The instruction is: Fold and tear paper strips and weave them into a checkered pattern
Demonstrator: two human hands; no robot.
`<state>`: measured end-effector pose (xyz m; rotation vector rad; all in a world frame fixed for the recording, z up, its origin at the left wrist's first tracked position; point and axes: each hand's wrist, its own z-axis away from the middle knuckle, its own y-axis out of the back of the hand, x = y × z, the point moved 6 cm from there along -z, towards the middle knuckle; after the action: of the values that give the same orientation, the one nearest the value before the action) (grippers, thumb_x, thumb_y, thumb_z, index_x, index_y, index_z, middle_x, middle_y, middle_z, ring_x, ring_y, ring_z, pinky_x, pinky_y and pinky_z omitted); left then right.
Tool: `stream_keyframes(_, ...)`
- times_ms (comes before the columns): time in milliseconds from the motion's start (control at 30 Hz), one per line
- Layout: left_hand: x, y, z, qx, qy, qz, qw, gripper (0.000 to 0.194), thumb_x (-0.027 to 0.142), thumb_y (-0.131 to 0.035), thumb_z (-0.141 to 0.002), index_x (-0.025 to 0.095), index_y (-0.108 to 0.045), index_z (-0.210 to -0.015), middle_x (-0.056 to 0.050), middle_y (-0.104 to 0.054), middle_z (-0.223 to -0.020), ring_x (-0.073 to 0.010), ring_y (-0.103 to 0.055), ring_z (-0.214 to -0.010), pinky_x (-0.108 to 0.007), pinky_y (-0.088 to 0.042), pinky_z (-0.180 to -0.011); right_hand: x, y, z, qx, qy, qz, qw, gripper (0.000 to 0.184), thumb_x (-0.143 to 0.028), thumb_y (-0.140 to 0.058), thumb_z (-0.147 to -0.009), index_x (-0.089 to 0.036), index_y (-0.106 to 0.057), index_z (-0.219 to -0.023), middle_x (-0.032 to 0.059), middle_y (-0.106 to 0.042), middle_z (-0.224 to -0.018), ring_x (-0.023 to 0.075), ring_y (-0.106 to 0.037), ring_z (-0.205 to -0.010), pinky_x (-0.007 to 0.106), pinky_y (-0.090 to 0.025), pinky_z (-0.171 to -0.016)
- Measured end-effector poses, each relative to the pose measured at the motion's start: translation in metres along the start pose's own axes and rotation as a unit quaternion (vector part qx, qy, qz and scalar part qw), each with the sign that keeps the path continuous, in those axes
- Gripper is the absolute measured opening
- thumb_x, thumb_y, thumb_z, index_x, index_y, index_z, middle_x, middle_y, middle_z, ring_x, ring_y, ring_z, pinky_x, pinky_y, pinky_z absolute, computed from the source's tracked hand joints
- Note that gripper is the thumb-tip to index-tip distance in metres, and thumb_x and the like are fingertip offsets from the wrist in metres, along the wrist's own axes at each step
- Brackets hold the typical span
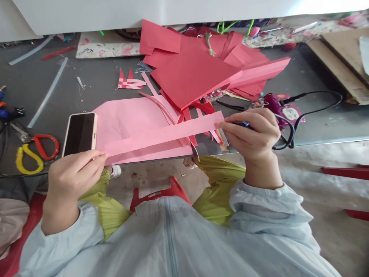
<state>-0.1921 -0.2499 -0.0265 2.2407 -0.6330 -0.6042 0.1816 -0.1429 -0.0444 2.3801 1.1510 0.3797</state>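
Observation:
A long pink paper strip (164, 133) is stretched between my hands, its right end higher than its left. My left hand (76, 173) pinches the left end between thumb and fingers, near the table's front edge. At the other end, my right hand (253, 129) grips the strip with thumb and fingertips; a dark blue object partly shows behind those fingers, too hidden to name. Beneath the strip lies a larger pink paper sheet (123, 111). Red and pink paper offcuts (188, 119) are scattered beside it.
A phone (80, 132) lies by my left hand, with yellow-and-red-handled scissors (30, 161) left of it. Red paper sheets (193, 77) pile up behind. A small woven paper piece (128, 82) lies further left. A purple device (281, 109) with black cables and cardboard (340, 65) are at right.

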Motion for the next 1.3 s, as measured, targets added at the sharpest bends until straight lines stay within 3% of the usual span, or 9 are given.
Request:
stream_keyframes(167,-0.004,0.0,-0.001,0.027,0.015,0.024,0.999,0.021,0.006,-0.081,-0.067,0.021,-0.074,-0.081,-0.005,-0.08,-0.079,-0.019,-0.07,-0.054,-0.032,-0.047,-0.047,0.004,0.001,-0.003,0.021,-0.035,-0.04,0.998,0.034,-0.008,-0.072,-0.083,-0.037,-0.079,-0.099,0.0006,-0.076,-0.084,0.0214,-0.065,-0.075,0.039,-0.053,-0.063)
stream_keyframes(300,-0.021,-0.003,-0.002,0.063,0.165,0.16,0.971,0.024,0.006,-0.08,-0.065,0.023,-0.076,-0.081,-0.004,-0.081,-0.085,-0.0233,-0.076,-0.075,-0.036,-0.058,-0.073,0.009,-0.001,-0.007,0.033,-0.114,-0.135,0.984,0.031,-0.006,-0.071,-0.08,-0.033,-0.079,-0.092,0.0006,-0.078,-0.083,0.0217,-0.071,-0.077,0.041,-0.056,-0.07)
stream_keyframes(367,-0.034,-0.008,0.004,0.103,0.29,0.261,0.915,0.022,0.007,-0.079,-0.067,0.024,-0.078,-0.082,-0.003,-0.081,-0.086,-0.0207,-0.076,-0.08,-0.034,-0.06,-0.077,0.015,-0.009,-0.005,0.014,-0.201,-0.203,0.958,0.027,-0.007,-0.071,-0.08,-0.031,-0.079,-0.09,0.0001,-0.078,-0.083,0.0219,-0.073,-0.078,0.041,-0.057,-0.072)
stream_keyframes(467,-0.047,-0.014,0.016,0.176,0.44,0.334,0.815,0.018,0.009,-0.08,-0.067,0.024,-0.079,-0.079,0.001,-0.077,-0.073,-0.0092,-0.071,-0.064,-0.018,-0.056,-0.061,0.023,-0.02,0.003,0.022,-0.34,-0.279,0.898,0.018,-0.013,-0.078,-0.078,-0.029,-0.078,-0.087,-0.0002,-0.076,-0.08,0.0195,-0.071,-0.072,0.036,-0.058,-0.065)
stream_keyframes(567,-0.053,-0.018,0.021,0.231,0.514,0.362,0.743,0.014,0.015,-0.085,-0.06,0.019,-0.078,-0.071,0.002,-0.071,-0.06,-0.0046,-0.061,-0.049,-0.012,-0.05,-0.049,0.024,-0.026,0.003,0.054,-0.41,-0.335,0.847,0.015,-0.021,-0.082,-0.075,-0.027,-0.079,-0.088,-0.0016,-0.07,-0.071,0.0143,-0.064,-0.061,0.03,-0.055,-0.055)
stream_keyframes(700,-0.057,-0.024,0.02,0.234,0.571,0.403,0.675,0.021,0.026,-0.089,-0.054,0.017,-0.075,-0.067,0.003,-0.065,-0.049,-0.0099,-0.058,-0.036,-0.019,-0.052,-0.038,0.021,-0.031,-0.005,0.063,-0.435,-0.389,0.809,0.019,-0.019,-0.081,-0.074,-0.026,-0.08,-0.092,-0.0034,-0.065,-0.065,0.0094,-0.056,-0.055,0.023,-0.047,-0.049)
stream_keyframes(833,-0.057,-0.022,0.017,0.238,0.583,0.407,0.661,0.028,0.029,-0.093,-0.05,0.016,-0.073,-0.066,0.003,-0.065,-0.048,-0.0096,-0.058,-0.035,-0.019,-0.054,-0.038,0.021,-0.035,-0.009,0.068,-0.432,-0.405,0.803,0.016,-0.022,-0.081,-0.074,-0.026,-0.08,-0.09,-0.0032,-0.064,-0.064,0.0097,-0.056,-0.055,0.024,-0.048,-0.048)
stream_keyframes(1000,-0.056,-0.021,0.016,0.233,0.594,0.411,0.651,0.03,0.027,-0.093,-0.05,0.015,-0.073,-0.067,0.003,-0.065,-0.049,-0.009,-0.059,-0.036,-0.017,-0.055,-0.039,0.024,-0.038,-0.004,0.064,-0.406,-0.375,0.831,0.016,-0.026,-0.08,-0.076,-0.03,-0.079,-0.091,-0.0025,-0.065,-0.066,0.0123,-0.056,-0.053,0.027,-0.046,-0.046)
stream_keyframes(1300,-0.058,-0.022,0.02,0.238,0.598,0.396,0.655,0.03,0.028,-0.093,-0.049,0.015,-0.072,-0.066,0.003,-0.065,-0.049,-0.0085,-0.057,-0.036,-0.017,-0.053,-0.038,0.021,-0.036,-0.005,0.061,-0.415,-0.375,0.827,0.013,-0.03,-0.081,-0.077,-0.03,-0.078,-0.09,-0.0028,-0.066,-0.065,0.0129,-0.056,-0.052,0.029,-0.049,-0.045)
